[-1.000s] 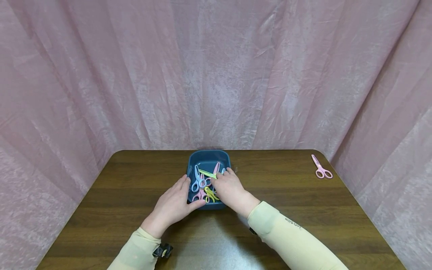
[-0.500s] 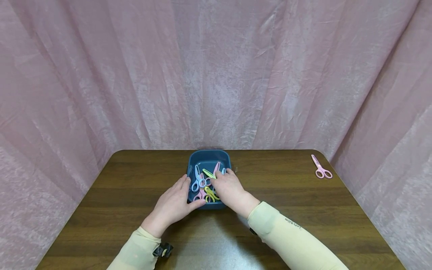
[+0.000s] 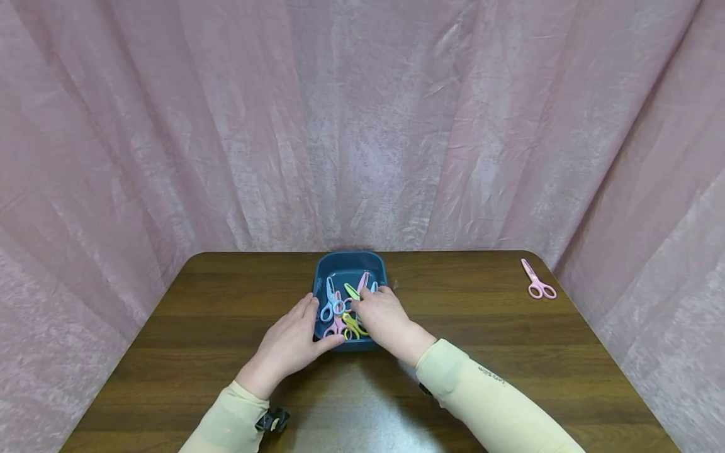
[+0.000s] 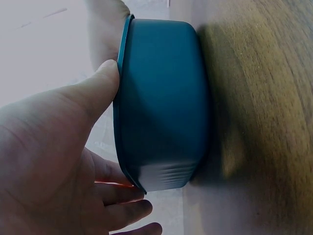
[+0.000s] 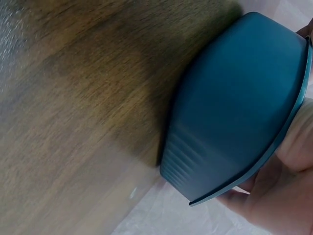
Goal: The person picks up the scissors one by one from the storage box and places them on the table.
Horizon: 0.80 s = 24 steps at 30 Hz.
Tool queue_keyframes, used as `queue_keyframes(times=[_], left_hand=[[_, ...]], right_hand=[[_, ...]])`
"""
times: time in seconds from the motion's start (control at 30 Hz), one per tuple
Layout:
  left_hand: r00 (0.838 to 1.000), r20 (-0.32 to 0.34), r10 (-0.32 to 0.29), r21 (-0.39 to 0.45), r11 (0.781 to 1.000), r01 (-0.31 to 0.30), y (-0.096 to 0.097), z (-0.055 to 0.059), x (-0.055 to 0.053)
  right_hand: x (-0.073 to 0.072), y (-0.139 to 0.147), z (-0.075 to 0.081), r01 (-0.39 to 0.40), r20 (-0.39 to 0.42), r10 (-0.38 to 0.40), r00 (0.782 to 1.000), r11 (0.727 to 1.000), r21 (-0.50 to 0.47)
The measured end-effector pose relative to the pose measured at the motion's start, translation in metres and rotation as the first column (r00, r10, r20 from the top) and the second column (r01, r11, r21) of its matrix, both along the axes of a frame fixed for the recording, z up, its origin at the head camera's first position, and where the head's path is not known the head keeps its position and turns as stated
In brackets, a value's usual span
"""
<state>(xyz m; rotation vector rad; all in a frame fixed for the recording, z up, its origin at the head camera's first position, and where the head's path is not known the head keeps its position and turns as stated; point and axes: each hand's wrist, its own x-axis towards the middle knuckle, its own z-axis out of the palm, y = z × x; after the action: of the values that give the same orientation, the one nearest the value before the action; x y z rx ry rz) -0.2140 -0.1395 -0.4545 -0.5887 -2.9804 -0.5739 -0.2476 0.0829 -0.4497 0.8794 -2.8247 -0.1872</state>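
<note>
- Green scissors pivot inside a dark blue tray: compared with a second ago, the blade points less sideways and more toward the far wall, its tip farther from the blue scissors.
- The right hand reaches over the tray's right rim, thumb and fingers apparently pinching the green pair, whose handles are hidden.
- The left hand, grasping nothing, spans the near-left corner, extended fingers and thumb bracing the rim, unchanged.
- Yellow scissors barely shift nearby; pink scissors lie apart at the table's far right.
- The turn suggests the green pair is being handled individually while the tray is steadied.
</note>
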Motion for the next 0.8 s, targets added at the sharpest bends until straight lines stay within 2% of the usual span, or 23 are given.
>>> queue_keyframes(times=[0.3, 0.57, 0.8], left_hand=[[1.0, -0.001, -0.005, -0.007, 1.0, 0.005, -0.0004, 0.0004, 0.0], [1.0, -0.001, -0.003, -0.006, 1.0, 0.003, -0.0012, -0.0006, -0.0003], [1.0, -0.002, -0.004, -0.005, 1.0, 0.004, -0.0002, -0.0006, -0.0005]], right_hand=[[0.0012, -0.0002, -0.0008, -0.019, -0.06, 0.021, 0.998, 0.999, 0.035], [0.0021, 0.0018, -0.0053, -0.032, -0.163, 0.032, 0.986, 0.999, 0.003], [0.0042, 0.0036, -0.0063, -0.033, -0.185, 0.032, 0.982, 0.999, 0.001]])
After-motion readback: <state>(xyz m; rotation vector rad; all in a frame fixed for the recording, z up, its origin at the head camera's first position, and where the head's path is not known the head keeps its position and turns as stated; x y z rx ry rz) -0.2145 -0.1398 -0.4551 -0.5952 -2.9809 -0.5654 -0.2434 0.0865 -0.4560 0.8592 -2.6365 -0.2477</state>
